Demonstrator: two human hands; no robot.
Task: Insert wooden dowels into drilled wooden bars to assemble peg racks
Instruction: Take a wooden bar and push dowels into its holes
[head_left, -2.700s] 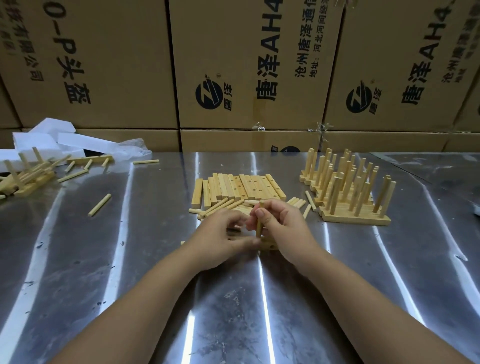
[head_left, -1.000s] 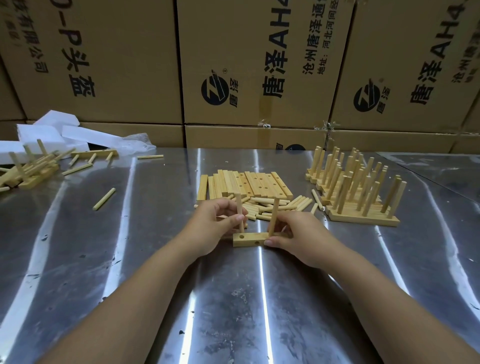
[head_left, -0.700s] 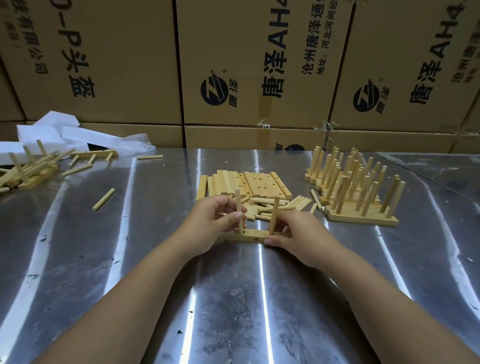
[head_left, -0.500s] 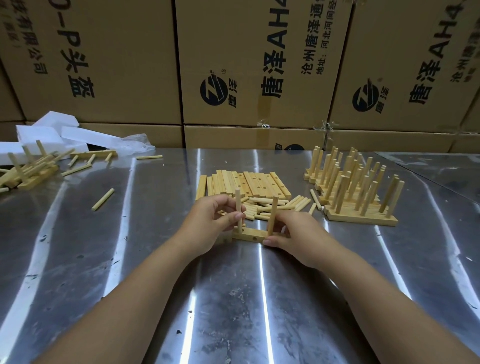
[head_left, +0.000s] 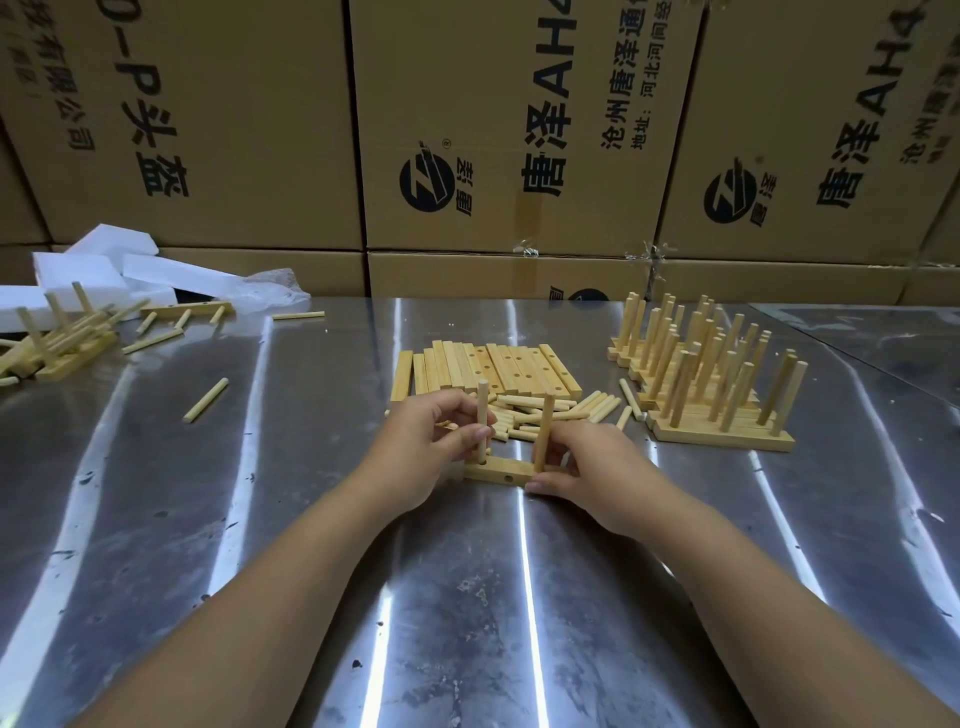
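- You are in the middle of one rack: the short pale wooden bar (head_left: 497, 472) lies on the shiny steel table (head_left: 291, 519), near the middle, between your hands.
- Your left hand (head_left: 422, 453) pinches the left round wooden dowel (head_left: 483, 415), which stands in the bar's left hole. I judge you are seating it.
- Your right hand (head_left: 589, 467) grips the bar's right end, thumb on the near face, beside the right upright dowel (head_left: 545, 426).
- Next, I think, you must press both dowels down fully and straight, then take another from the pile of loose dowels (head_left: 550, 413) just behind.

Both hands steady a drilled bar (head_left: 500, 472): left hand (head_left: 423, 448) pinches one upright dowel (head_left: 482, 415), right hand (head_left: 587, 467) another (head_left: 543, 431).
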